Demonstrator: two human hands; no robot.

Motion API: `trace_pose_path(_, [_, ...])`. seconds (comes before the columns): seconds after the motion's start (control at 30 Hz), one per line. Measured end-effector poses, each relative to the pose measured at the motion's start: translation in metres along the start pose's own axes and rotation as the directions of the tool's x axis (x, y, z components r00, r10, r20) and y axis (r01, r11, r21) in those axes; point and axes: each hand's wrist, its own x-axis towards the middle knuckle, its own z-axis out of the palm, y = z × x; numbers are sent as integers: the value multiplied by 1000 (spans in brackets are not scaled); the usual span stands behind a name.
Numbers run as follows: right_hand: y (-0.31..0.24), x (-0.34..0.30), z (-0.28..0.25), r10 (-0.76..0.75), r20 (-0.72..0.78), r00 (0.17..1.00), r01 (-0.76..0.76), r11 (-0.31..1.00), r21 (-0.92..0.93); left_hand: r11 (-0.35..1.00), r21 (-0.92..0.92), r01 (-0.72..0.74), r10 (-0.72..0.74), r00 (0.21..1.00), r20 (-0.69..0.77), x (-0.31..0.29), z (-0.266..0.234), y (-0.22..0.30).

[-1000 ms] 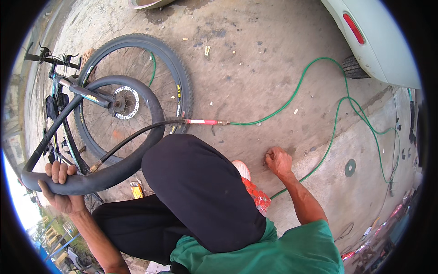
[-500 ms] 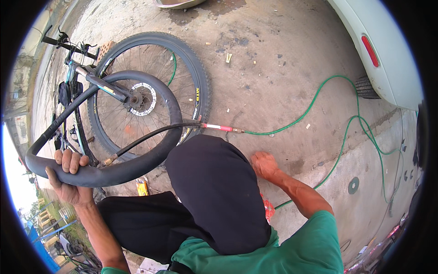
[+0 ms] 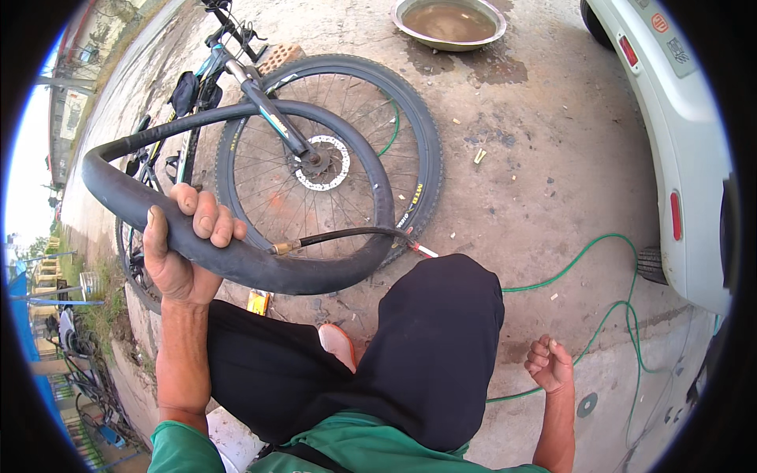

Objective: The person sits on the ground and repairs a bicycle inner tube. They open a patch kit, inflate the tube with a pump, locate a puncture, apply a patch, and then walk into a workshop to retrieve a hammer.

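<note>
Inner tube (image 3: 307, 276) is gripped by left hand (image 3: 189, 252), overlapping bicycle wheel (image 3: 431, 158) in view; right hand (image 3: 550, 364) is curled, nothing visibly held. Brass hose end (image 3: 285, 247) could be dislodged if tube is jerked.

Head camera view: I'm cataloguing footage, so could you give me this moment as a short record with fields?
Left hand: fingers wrapped around inner tube
Right hand: fingers curled, apart from the tube
Inner tube: black, rounded, overlapping the bicycle wheel in view
Black hose: brass-coloured fitting at the tube
Green hose: curving over the ground, right side
Basin: brownish water inside, top of picture
Vehicle: white, right edge, partly visible
</note>
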Motion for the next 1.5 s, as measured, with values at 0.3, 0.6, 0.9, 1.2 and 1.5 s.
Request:
trace_pose_path(0.3, [-19, 74, 219, -252, 562, 788, 278, 960, 39, 999, -16, -32, 31, 998, -55, -7, 14, -3])
trace_pose_path(0.6, [2, 123, 371, -160, 699, 697, 345, 930, -131, 1000, -17, 25, -27, 990, -137, -19, 11, 7])
trace_pose_path(0.9, [67, 124, 465, 11, 635, 772, 542, 512, -667, 998, -50, 42, -47, 993, -105, -21, 5, 13])
trace_pose_path(1.2, [81, 130, 468, 280, 658, 699, 706, -413, -575, 991, 42, 129, -132, 988, 76, -27, -9, 4])
trace_pose_path(1.5, [28, 160, 470, 240, 572, 784, 619, -236, -749, 986, 96, 133, -142, 986, 86, -24, 0, 15])
